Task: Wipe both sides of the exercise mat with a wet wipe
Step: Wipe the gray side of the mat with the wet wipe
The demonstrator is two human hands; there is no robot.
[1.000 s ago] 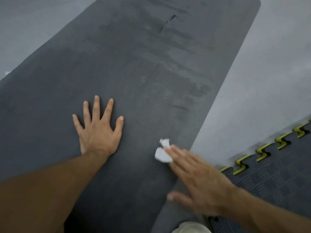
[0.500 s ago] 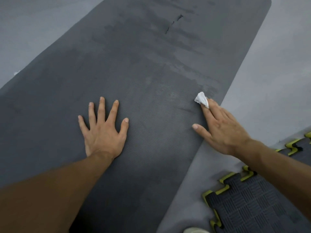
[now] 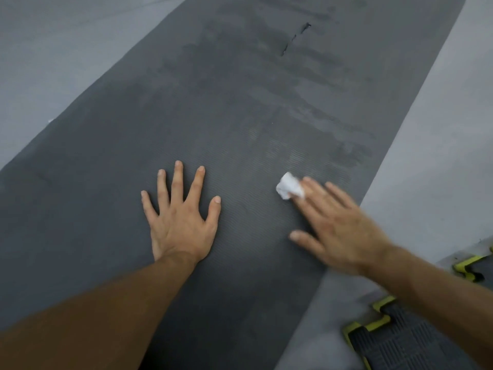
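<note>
— While the left hand (image 3: 181, 222) lies on the exercise mat (image 3: 240, 102), what are its fingers doing?
— They are spread wide and straight, palm down, flat against the ribbed dark grey top. It holds nothing.
— And the right hand (image 3: 338, 231)?
— It is blurred, but its fingers are stretched out too, with the thumb out to the side. The fingertips press on a crumpled white wet wipe (image 3: 289, 188), which sticks out ahead of them. I see no finger curled round it.
— Where does the wipe sit on the mat?
— It touches the top face, to the right of the left hand and apart from it, nearer the mat's right edge than its middle.
— How does the mat lie?
— It is unrolled flat on the pale grey floor (image 3: 66, 49), running away from the person and slanting to the right. Darker, damp-looking streaks (image 3: 320, 121) cross its far half, beyond the wipe. A thin slit (image 3: 296, 38) shows near the far end.
— Anything else?
— At the lower right, dark interlocking foam tiles (image 3: 400, 345) with yellow toothed edges lie on the floor, near the mat's right edge. The right forearm passes over them.
</note>
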